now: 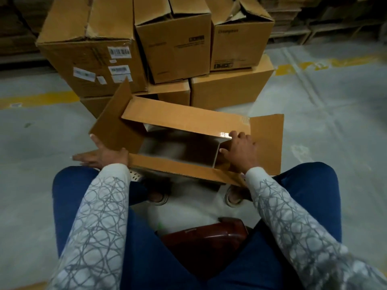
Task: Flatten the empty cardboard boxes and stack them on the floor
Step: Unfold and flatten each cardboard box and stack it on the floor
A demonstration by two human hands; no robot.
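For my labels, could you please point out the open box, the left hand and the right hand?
open box [184, 118]: head view, far flap.
left hand [104, 152]: head view, back of the hand.
right hand [240, 152]: head view, back of the hand.

No legible writing on the cartons
White barcode stickers [119, 51] on the left stacked box [62, 57], a black print block [196, 38] on the middle box [167, 59] and a faint word [228, 31] on the right box [251, 45] are all too blurred to read.
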